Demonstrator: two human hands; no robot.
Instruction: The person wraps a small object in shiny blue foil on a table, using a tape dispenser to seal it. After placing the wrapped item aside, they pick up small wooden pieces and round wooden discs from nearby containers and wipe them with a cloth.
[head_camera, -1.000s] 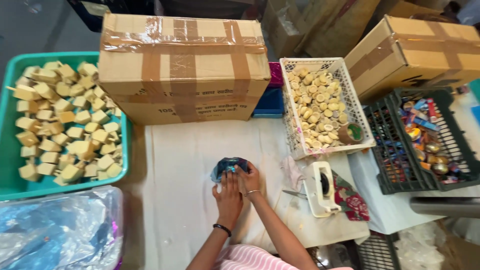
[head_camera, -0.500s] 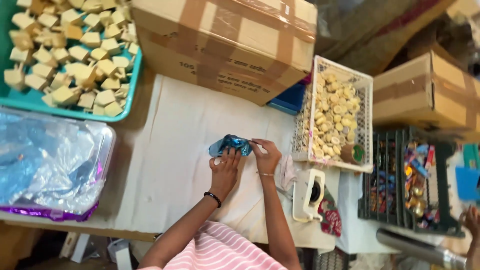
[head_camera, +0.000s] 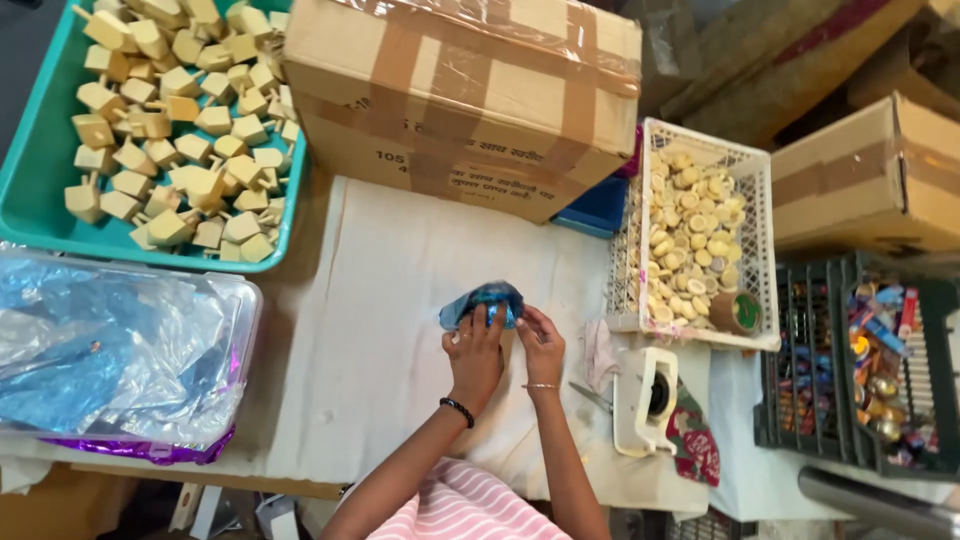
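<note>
Fingers of the left hand (head_camera: 473, 352) lie flat over a small bundle in shiny blue foil (head_camera: 482, 300), pinning it to the white cloth (head_camera: 370, 330). Right hand (head_camera: 541, 343) pinches the foil's near edge, apparently folding it round the contents. Both hands grasp the bundle, mid-cloth. Likely for easy reach: tub of foil sheets (head_camera: 110, 350) at left, teal tray of wooden tops (head_camera: 30, 190) beyond, tape dispenser (head_camera: 648, 400) just right, white basket of discs (head_camera: 690, 235) behind it.

Both hands, the left hand (head_camera: 474, 352) and right hand (head_camera: 541, 345), pressed on a blue foil-wrapped bundle (head_camera: 482, 301) lying on the white cloth (head_camera: 380, 330), between a teal tray (head_camera: 40, 190) and a white basket (head_camera: 760, 250).
</note>
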